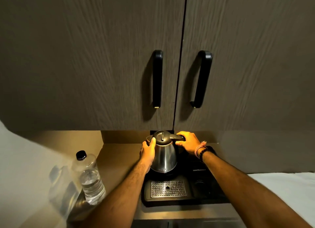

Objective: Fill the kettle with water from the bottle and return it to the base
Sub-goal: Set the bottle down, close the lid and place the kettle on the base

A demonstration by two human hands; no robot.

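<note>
A steel kettle [164, 157] with a black lid and handle stands upright on its dark base [167, 174], on a black tray. My right hand [188, 143] is wrapped around the kettle's black handle at the top right. My left hand [148, 152] lies flat against the kettle's left side, thumb near the spout. The lid is down. A clear plastic water bottle [89, 176] with a black cap stands upright on the counter to the left, apart from both hands, about half full.
The black tray [204, 190] has a perforated metal drip grille [167, 188] in front of the kettle. Two dark cabinet doors with black handles [157, 78] hang close above. A glossy wall on the left reflects the bottle. White cloth [286, 188] lies at the right.
</note>
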